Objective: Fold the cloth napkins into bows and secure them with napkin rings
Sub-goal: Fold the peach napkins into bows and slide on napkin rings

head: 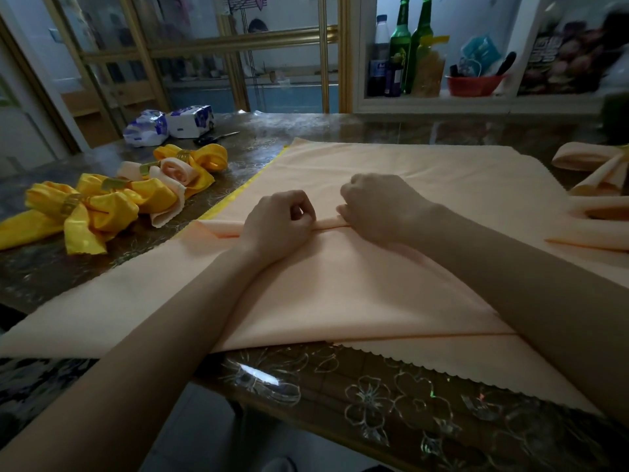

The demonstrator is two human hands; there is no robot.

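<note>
Both hands sat side by side at the middle of the table point(374, 396), fingers curled. The left hand point(277, 221) pinched a narrow folded ridge point(328, 223) of the peach napkin point(391, 165), and the right hand point(377, 207) gripped the same ridge just beside it (its fingertips were tucked under, so the exact hold could not be told). Both forearms lay across the near flap of the cloth.

At the far left of the table lay a heap of yellow bows point(98, 206), each cinched by a gold napkin ring point(69, 203), with a couple of peach rolls point(177, 173) among them. Behind the heap sat two tissue packs point(170, 124), and scissors point(216, 137) lay just to their right. The peach napkin spread flat over the table's centre, its zigzag edge reaching near the front rim, with a yellow cloth edge point(253, 183) showing under its left side. At the far right rested a peach bow point(592, 165). Green bottles point(408, 46) and a red basket point(473, 85) stood on the shelf behind.
</note>
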